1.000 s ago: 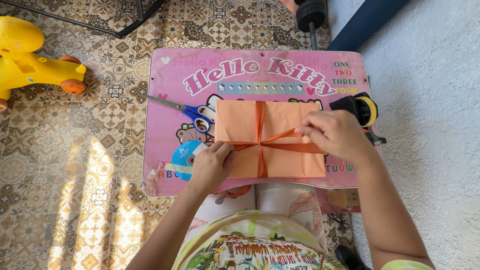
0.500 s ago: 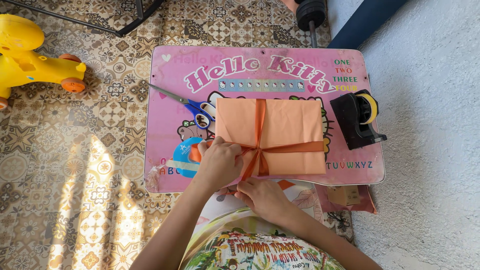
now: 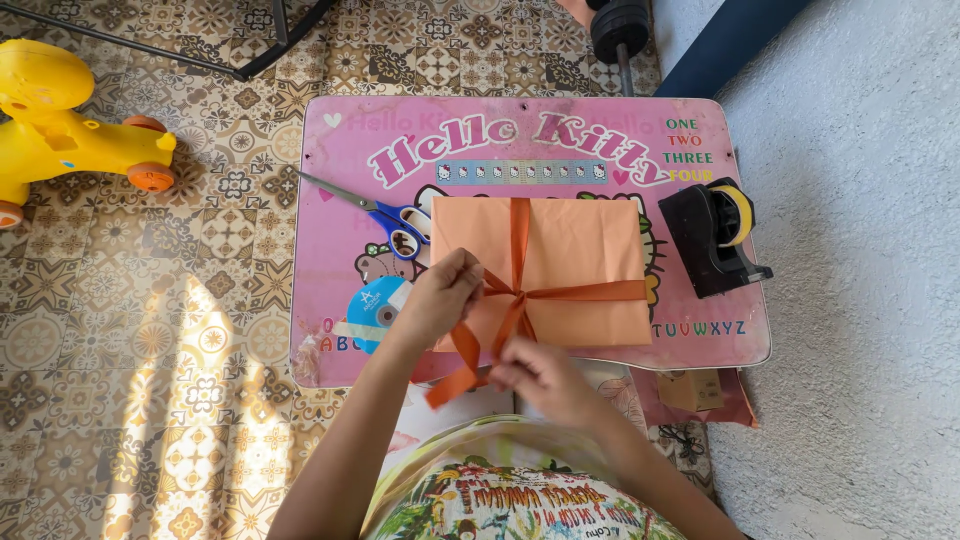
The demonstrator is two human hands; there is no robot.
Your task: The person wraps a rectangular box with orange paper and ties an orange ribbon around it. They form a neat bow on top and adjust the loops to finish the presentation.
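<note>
- Head view: the orange-wrapped parcel (image 3: 560, 270) lay on the pink table (image 3: 340, 250), crossed by an orange ribbon (image 3: 585, 292).
- The left hand (image 3: 440, 295) pinched one ribbon strand with closed fingers.
- The right hand (image 3: 535, 375) gripped another strand near the table's front edge.
- Scissors (image 3: 385, 215) and a black tape dispenser (image 3: 712, 238) flanked the parcel.

I see one package, a flat rectangular parcel (image 3: 570, 250) in pale orange paper, lying at the middle of the pink desk (image 3: 330, 200). A darker orange ribbon (image 3: 519, 225) crosses it from twelve to six o'clock and from nine to three, meeting near its lower left. At the parcel's five o'clock, just under the desk edge, a small brown cardboard box (image 3: 690, 390) shows, with a pink packet (image 3: 735, 405) beneath it. The desk top carries printed lettering and cartoon pictures in pink, white, green and yellow.
</note>
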